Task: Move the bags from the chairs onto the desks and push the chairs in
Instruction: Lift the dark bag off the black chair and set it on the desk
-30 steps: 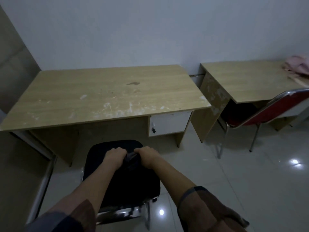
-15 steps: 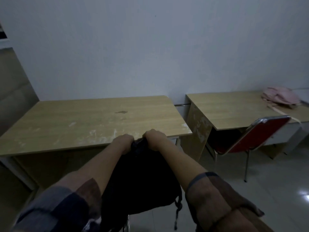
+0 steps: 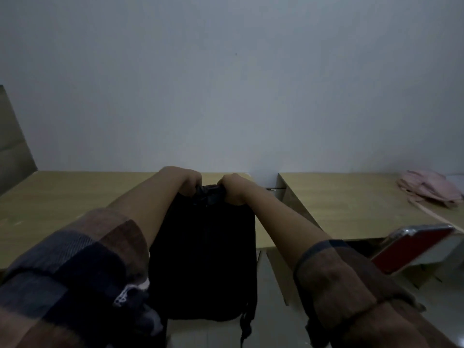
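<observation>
The fingers [image 3: 193, 180] of the left hand [image 3: 187, 179] are curled tight round the top of the black bag [image 3: 203, 252], and the fingers [image 3: 227, 183] of the right hand [image 3: 232, 187] are bunched into the same gathered fabric just beside them, so both hands grip the bag's top edge with only a small gap between the knuckles. From the head view the bag hangs straight down between the two bare forearms, upright, its body dark and featureless in the dim light, with a strap [image 3: 247, 320] dangling at its lower right corner. Its top sits in front of the near bench [image 3: 50, 202], over the bench's right-hand part, but I cannot tell whether the bag touches the wood. Both sleeves [image 3: 82, 272] are pushed up, checked in brown and dark blue. To the right stands a second bench [image 3: 351, 209], close beside the first, carrying a pink bag [image 3: 429, 188] near its far right end. A red chair [image 3: 414, 247] with a shiny metal frame sits tucked against that bench's front edge. A plain pale wall [image 3: 226, 84] rises behind both.
</observation>
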